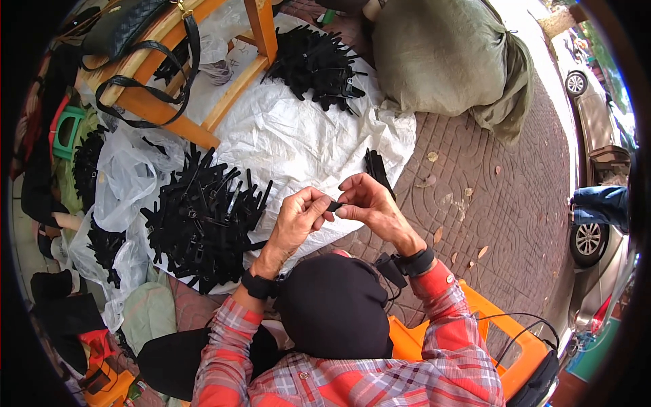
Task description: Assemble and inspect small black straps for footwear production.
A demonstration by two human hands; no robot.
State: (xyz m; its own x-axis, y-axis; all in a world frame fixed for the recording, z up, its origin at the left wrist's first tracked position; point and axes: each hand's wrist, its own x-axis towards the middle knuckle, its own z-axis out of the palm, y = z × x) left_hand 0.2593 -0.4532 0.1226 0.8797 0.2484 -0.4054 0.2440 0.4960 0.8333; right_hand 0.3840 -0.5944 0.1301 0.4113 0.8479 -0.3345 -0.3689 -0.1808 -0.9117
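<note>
My left hand (296,220) and my right hand (374,211) meet in front of me, above the near edge of a white sheet (291,139). Between their fingertips is a small black strap (333,205), pinched from both sides; most of it is hidden by the fingers. A large heap of black straps with buckles (196,227) lies left of my hands. Just beyond my right hand rests a small bundle of black straps (378,169). Another heap of black straps (315,68) sits at the far side of the sheet.
A wooden stool (234,88) carrying a black handbag (129,27) stands far left. Clear plastic bags (125,176) lie beside the near heap. A big grey-green sack (441,54) rests far right on brick paving (488,203). An orange plastic stool (505,325) is at my right; parked cars (603,251) stand beyond.
</note>
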